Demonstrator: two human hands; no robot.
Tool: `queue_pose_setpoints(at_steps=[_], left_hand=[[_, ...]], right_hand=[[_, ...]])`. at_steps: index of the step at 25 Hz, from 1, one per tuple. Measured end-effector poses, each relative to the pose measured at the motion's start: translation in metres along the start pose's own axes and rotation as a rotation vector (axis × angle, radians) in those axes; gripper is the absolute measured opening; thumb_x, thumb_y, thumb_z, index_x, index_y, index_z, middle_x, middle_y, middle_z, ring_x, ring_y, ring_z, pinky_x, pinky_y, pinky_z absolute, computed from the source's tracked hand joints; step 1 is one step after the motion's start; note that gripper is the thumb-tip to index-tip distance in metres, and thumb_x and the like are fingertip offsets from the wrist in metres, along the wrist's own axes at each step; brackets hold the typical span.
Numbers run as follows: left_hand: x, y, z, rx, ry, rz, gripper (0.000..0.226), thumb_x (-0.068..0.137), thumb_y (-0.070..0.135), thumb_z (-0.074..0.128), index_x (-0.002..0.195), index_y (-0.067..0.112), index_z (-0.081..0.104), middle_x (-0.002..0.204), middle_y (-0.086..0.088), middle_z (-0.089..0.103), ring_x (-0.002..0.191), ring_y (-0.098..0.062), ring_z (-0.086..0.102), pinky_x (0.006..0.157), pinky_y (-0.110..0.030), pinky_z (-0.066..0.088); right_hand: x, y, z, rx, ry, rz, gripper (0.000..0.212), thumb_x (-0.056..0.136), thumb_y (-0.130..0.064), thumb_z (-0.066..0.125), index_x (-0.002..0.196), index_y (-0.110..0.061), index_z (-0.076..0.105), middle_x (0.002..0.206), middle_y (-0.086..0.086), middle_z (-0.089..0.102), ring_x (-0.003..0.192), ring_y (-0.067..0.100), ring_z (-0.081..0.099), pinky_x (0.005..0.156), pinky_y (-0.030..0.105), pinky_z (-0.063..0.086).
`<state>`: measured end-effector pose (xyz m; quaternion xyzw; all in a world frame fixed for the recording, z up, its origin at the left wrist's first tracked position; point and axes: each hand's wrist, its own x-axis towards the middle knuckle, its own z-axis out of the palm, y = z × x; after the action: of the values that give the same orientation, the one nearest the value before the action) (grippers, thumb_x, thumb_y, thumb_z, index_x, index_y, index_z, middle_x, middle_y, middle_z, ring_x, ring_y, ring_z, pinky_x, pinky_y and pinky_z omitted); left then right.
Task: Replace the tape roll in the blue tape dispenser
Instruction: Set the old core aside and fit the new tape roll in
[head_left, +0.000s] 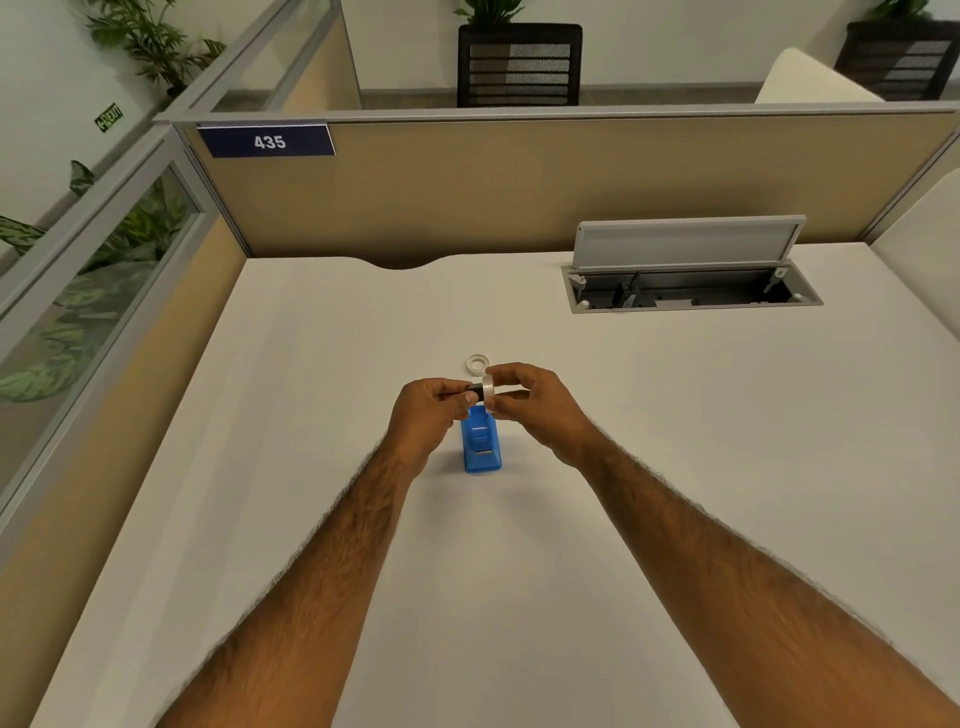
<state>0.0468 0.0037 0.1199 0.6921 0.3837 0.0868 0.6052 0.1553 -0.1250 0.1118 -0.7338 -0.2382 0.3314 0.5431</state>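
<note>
The blue tape dispenser (481, 442) stands on the white desk (311, 467), its cutter end toward me and its far end hidden under my hands. Just above it, my right hand (535, 405) pinches a whitish tape roll (488, 394) held on edge. My left hand (428, 415) grips a small black spindle (475, 391) whose end meets the roll's centre hole. A second tape ring (478, 362), pale and thin, lies flat on the desk just beyond my hands.
An open grey cable hatch (691, 291) with its lid raised sits at the back right of the desk. Tan partition walls (519, 187) close the desk at the back and left. A white chair back (810, 78) shows beyond the partition.
</note>
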Motion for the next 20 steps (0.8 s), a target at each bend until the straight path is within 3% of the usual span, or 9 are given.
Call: queue_pose_setpoints(at_steps=[5,9,13,20], left_hand=[[-0.0018,-0.0006,-0.0009,0.021,-0.03,0.023,0.023,0.087,0.018,0.073,0.109,0.013,0.075,0.098,-0.001,0.075,0.091,-0.018,0.07,0.082,-0.026,0.053],[0.0013,-0.0031,-0.0025,0.064,-0.067,0.024,0.025,0.086,0.018,0.073,0.111,0.014,0.075,0.099,-0.002,0.076,0.096,-0.019,0.07,0.092,-0.033,0.054],[0.0039,-0.0072,-0.0025,0.08,-0.056,0.018,0.023,0.084,0.017,0.075,0.107,0.014,0.077,0.096,-0.002,0.077,0.094,-0.019,0.071,0.096,-0.038,0.054],[0.0053,-0.0098,-0.0014,0.119,-0.046,0.035,0.022,0.083,0.015,0.075,0.105,0.011,0.078,0.095,-0.005,0.077,0.094,-0.02,0.07,0.093,-0.034,0.053]], right_hand=[[-0.0011,-0.0007,0.0015,-0.014,-0.024,-0.005,0.044,0.083,-0.014,0.076,0.125,-0.019,0.062,0.121,0.001,0.066,0.102,0.017,0.069,0.086,0.029,0.058],[0.0016,0.0027,0.002,-0.068,-0.024,0.013,0.046,0.081,-0.014,0.079,0.124,-0.018,0.063,0.119,0.003,0.067,0.101,0.018,0.069,0.091,0.037,0.058],[0.0022,0.0027,0.0029,-0.093,-0.029,0.02,0.046,0.08,-0.016,0.08,0.122,-0.018,0.064,0.116,0.002,0.069,0.098,0.015,0.07,0.083,0.029,0.058],[0.0045,0.0037,0.0055,-0.136,-0.061,0.029,0.046,0.079,-0.01,0.081,0.121,-0.014,0.063,0.113,0.0,0.07,0.095,0.014,0.071,0.077,0.022,0.057]])
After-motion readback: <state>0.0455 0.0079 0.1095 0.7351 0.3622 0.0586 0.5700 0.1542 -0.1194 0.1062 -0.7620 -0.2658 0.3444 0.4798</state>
